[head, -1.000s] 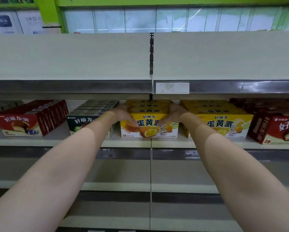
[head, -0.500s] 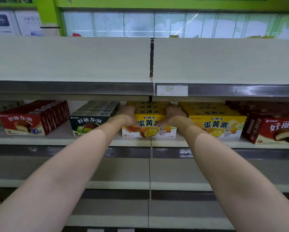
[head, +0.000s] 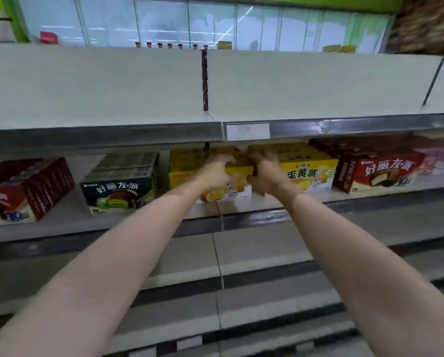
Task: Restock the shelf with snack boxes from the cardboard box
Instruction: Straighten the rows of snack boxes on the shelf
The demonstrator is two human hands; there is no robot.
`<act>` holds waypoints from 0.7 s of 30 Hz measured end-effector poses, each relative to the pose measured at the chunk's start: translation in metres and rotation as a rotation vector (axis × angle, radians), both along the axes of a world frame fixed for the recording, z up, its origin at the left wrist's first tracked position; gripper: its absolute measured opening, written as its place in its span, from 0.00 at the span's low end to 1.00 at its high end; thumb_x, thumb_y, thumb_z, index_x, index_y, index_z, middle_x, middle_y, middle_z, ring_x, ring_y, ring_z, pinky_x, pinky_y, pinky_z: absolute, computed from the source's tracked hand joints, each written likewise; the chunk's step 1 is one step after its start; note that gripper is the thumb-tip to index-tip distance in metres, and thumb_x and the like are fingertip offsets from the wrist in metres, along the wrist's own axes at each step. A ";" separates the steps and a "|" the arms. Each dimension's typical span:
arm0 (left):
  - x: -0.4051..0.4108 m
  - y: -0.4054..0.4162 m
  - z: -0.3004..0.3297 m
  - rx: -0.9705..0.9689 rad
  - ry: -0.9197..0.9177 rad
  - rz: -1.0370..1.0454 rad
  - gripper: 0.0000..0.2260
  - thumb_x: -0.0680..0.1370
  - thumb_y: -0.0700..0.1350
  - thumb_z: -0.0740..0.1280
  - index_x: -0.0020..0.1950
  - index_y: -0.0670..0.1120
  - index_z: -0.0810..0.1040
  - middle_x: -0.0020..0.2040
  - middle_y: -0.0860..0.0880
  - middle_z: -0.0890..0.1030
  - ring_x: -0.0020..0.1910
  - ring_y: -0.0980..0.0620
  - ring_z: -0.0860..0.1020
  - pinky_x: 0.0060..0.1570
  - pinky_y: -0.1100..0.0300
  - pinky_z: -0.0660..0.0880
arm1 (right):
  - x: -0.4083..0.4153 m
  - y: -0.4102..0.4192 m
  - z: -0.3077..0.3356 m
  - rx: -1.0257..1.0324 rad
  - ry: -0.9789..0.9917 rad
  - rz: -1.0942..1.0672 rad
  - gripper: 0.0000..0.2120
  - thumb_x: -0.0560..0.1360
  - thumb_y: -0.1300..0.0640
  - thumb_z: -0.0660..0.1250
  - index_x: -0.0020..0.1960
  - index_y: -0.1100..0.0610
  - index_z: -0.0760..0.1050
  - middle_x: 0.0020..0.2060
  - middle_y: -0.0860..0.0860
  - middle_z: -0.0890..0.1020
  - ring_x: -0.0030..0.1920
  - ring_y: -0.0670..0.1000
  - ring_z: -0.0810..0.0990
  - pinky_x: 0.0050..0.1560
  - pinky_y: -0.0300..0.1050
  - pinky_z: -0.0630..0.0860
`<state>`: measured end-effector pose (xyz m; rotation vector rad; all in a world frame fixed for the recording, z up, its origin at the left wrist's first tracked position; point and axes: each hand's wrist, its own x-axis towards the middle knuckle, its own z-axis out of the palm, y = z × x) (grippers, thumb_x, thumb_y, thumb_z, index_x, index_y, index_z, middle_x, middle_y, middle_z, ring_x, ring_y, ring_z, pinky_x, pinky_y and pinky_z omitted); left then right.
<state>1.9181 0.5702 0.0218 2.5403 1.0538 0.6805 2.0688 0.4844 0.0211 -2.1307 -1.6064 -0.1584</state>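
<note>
A yellow snack box (head: pixel 187 173) stands at the front of a stack on the middle shelf (head: pixel 138 220). My left hand (head: pixel 213 173) is in front of its face, fingers loosely arched near the top edge. At the box's right edge my right hand (head: pixel 267 173) hovers with its fingers loosely curled. Motion blur hides whether either hand touches the box. A second yellow stack (head: pixel 308 171) sits just to the right.
Dark green boxes (head: pixel 118 186) and red boxes (head: pixel 22 191) line the shelf to the left, and dark red boxes (head: pixel 380 171) to the right. The upper shelf board (head: pixel 87 86) overhangs them. Bare lower shelves (head: pixel 241 253) run below. A blurred brown object (head: pixel 424 21) is at top right.
Both hands have left the sides of the yellow box and shifted right across its front, closer together. The view has tilted and swung to the right.
</note>
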 end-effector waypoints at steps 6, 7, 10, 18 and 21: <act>0.038 -0.023 -0.003 0.062 -0.034 -0.063 0.22 0.77 0.37 0.66 0.71 0.48 0.72 0.71 0.46 0.73 0.68 0.46 0.72 0.62 0.59 0.69 | 0.048 -0.018 -0.007 -0.040 0.040 -0.191 0.33 0.70 0.48 0.70 0.73 0.56 0.68 0.70 0.60 0.69 0.69 0.63 0.66 0.69 0.53 0.67; 0.045 -0.025 -0.003 0.063 -0.022 -0.075 0.22 0.77 0.38 0.66 0.71 0.49 0.72 0.71 0.46 0.73 0.68 0.47 0.72 0.63 0.58 0.69 | 0.057 -0.021 -0.006 -0.045 0.051 -0.207 0.37 0.70 0.49 0.73 0.75 0.57 0.65 0.71 0.61 0.67 0.70 0.63 0.65 0.70 0.54 0.66; 0.069 -0.025 -0.002 0.041 0.007 -0.082 0.22 0.77 0.43 0.68 0.70 0.52 0.72 0.70 0.47 0.73 0.66 0.47 0.73 0.62 0.54 0.73 | 0.086 -0.026 -0.004 -0.072 0.038 -0.231 0.43 0.69 0.45 0.76 0.76 0.57 0.61 0.73 0.60 0.64 0.73 0.63 0.61 0.71 0.55 0.64; 0.147 -0.027 0.006 -0.028 0.167 0.034 0.40 0.75 0.49 0.74 0.80 0.51 0.55 0.80 0.46 0.55 0.79 0.44 0.54 0.75 0.47 0.57 | 0.173 -0.021 0.006 -0.092 -0.009 -0.216 0.41 0.69 0.49 0.77 0.76 0.54 0.61 0.73 0.58 0.61 0.71 0.63 0.60 0.71 0.58 0.60; 0.168 -0.025 0.014 -0.065 0.253 0.087 0.47 0.72 0.50 0.76 0.81 0.52 0.49 0.81 0.48 0.53 0.79 0.45 0.54 0.75 0.47 0.58 | 0.204 -0.017 0.011 -0.121 0.038 -0.156 0.50 0.65 0.45 0.80 0.78 0.54 0.58 0.75 0.58 0.59 0.74 0.64 0.58 0.74 0.60 0.60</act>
